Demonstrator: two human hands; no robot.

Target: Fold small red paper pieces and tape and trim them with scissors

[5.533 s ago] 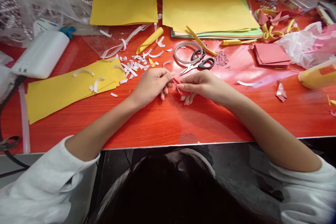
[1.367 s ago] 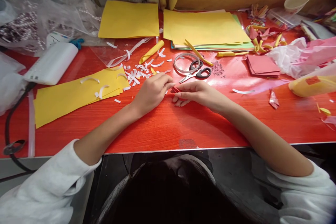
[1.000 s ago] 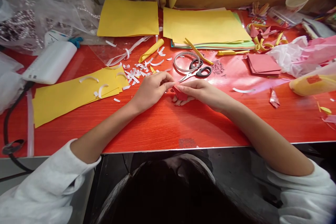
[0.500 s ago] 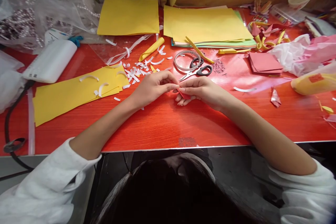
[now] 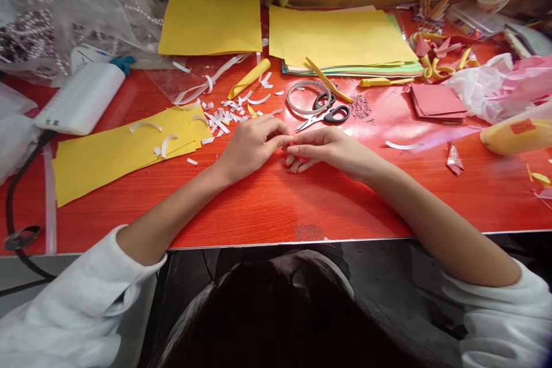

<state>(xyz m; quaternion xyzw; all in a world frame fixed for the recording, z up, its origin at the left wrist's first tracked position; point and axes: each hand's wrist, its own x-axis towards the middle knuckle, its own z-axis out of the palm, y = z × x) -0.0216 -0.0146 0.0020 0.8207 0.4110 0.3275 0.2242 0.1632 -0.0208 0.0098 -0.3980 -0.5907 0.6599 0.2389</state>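
Note:
My left hand (image 5: 254, 145) and my right hand (image 5: 334, 148) meet over the red table, fingertips touching. Between them is a small piece of red folded paper (image 5: 303, 159), mostly hidden by my fingers. The thumb and index finger of each hand are closed in a pinch on it, while the other right fingers curl beneath. Just beyond my hands lie scissors (image 5: 325, 116) with black handles, and a clear tape ring (image 5: 297, 108) partly over them. White paper scraps (image 5: 222, 118) are scattered beyond my left hand.
Yellow strips (image 5: 107, 152) lie left, near a white power bank (image 5: 81, 100) with a black cable. Yellow sheets (image 5: 211, 23) and a stacked paper pile (image 5: 336, 37) stand at the back. Red paper squares (image 5: 437, 102) and a yellow roll (image 5: 517, 137) are right. The table's front edge (image 5: 276, 244) is close.
My fingers have shifted slightly around the red paper, and less of it shows now. Both hands stay in nearly the same place.

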